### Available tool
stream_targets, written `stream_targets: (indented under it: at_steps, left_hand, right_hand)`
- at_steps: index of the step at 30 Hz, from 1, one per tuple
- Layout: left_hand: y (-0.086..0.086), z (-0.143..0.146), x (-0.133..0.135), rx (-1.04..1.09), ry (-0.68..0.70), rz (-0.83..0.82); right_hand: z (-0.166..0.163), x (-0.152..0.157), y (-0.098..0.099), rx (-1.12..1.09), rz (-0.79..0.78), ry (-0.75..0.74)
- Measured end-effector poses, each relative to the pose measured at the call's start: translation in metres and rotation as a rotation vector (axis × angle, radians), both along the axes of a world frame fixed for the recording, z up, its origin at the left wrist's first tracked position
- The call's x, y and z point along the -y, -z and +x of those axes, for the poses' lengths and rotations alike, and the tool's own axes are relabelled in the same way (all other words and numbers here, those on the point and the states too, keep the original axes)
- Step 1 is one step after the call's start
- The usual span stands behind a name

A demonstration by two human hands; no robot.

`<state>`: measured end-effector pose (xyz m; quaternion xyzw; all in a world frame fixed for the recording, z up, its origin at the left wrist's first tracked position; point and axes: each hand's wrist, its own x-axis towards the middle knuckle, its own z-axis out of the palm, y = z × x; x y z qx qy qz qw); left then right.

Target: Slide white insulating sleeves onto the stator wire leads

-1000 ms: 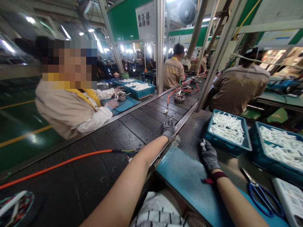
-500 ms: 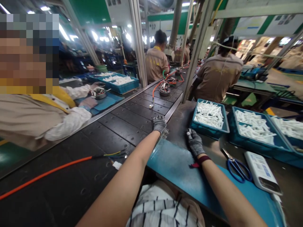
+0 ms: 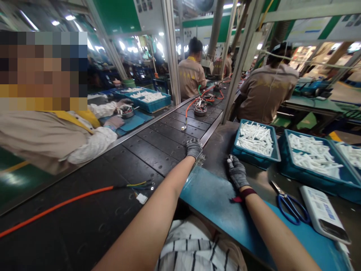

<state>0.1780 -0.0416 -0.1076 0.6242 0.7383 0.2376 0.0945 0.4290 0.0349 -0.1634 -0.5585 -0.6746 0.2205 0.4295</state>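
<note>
Pinching a small white plastic piece (image 3: 229,160) — in the gray-gloved right hand (image 3: 237,172).

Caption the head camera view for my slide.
Gloved left hand at conveyor edge, right hand pinching something white near a blue tray.
</note>
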Motion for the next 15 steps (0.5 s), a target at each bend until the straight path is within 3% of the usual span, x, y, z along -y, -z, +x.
stream_targets:
  at_steps: [15]
  left_hand:
    - [0.012,-0.001,0.033,0.084,-0.024,0.034]
  right_hand:
    - [-0.002,0.004,-0.002,0.045,-0.026,0.005]
